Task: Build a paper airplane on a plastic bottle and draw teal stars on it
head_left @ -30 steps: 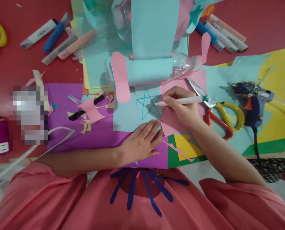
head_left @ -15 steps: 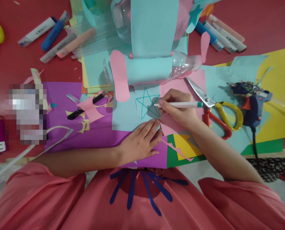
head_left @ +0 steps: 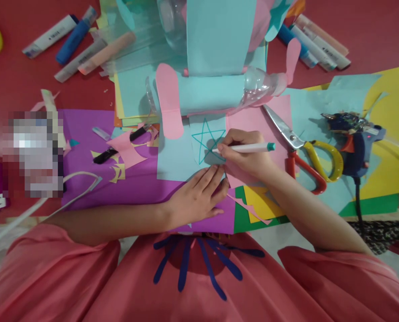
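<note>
My right hand [head_left: 248, 154] is closed round a white marker [head_left: 249, 147] with a green end, its tip at the right side of a drawn star [head_left: 206, 142]. The green star outline is on a light blue paper sheet [head_left: 172, 161]. My left hand [head_left: 199, 194] lies flat with its fingers stretched out, the fingertips on the sheet's lower edge. Just beyond the sheet lies a plastic bottle [head_left: 258, 89] wrapped in light blue paper, with pink paper strips attached. A sheet of pink paper [head_left: 276, 120] sits under and beside my right hand.
Scissors [head_left: 295, 143] with red and yellow handles and a blue glue gun [head_left: 360, 150] lie on the right. Several markers [head_left: 81, 42] rest at the back left. Paper scraps [head_left: 128, 150] and a black pen [head_left: 105, 155] lie on purple paper [head_left: 85, 129].
The marker tip has shifted slightly left within the star's right side. My left hand stays flat in place. The whole view has shifted a little.
</note>
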`<state>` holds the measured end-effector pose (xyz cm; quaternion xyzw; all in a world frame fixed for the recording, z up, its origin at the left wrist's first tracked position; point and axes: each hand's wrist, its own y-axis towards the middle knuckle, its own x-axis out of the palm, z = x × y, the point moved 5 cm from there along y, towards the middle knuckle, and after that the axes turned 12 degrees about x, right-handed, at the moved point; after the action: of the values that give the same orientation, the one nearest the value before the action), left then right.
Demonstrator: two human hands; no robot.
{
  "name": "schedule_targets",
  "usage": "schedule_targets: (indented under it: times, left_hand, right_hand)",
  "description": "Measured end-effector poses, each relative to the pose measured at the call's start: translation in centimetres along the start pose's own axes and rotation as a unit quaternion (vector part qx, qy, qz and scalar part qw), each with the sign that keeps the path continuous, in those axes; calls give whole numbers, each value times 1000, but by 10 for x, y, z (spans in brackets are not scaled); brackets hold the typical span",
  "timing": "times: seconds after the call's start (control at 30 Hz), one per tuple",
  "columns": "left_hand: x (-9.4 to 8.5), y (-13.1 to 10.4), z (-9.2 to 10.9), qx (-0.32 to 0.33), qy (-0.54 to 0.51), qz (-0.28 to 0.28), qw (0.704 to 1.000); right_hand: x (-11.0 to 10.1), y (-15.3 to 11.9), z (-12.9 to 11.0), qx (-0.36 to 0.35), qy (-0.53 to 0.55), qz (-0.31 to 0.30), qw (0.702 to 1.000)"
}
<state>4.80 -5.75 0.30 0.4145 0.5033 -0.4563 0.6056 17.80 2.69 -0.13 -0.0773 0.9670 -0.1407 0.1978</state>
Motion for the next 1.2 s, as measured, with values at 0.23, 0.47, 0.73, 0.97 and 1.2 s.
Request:
schedule_targets:
  times: [0.23,0.47,0.73,0.97,1.2]
  left_hand:
    - [-1,1,0,0,15,2,1000]
    - [-1,1,0,1,28,19,999]
    - [0,1,0,6,20,8,1000]
    - [-1,1,0,6,16,4,1000]
    - [-1,1,0,5,25,18,1000]
  right_hand:
    - [2,1,5,9,12,-5,1000]
    - [0,1,2,10,15,-3,1000]
    - [-1,3,0,10,16,-3,1000]
    - [-5,4,1,4,9,26,1000]
    - [-1,3,2,-4,0,19,1000]
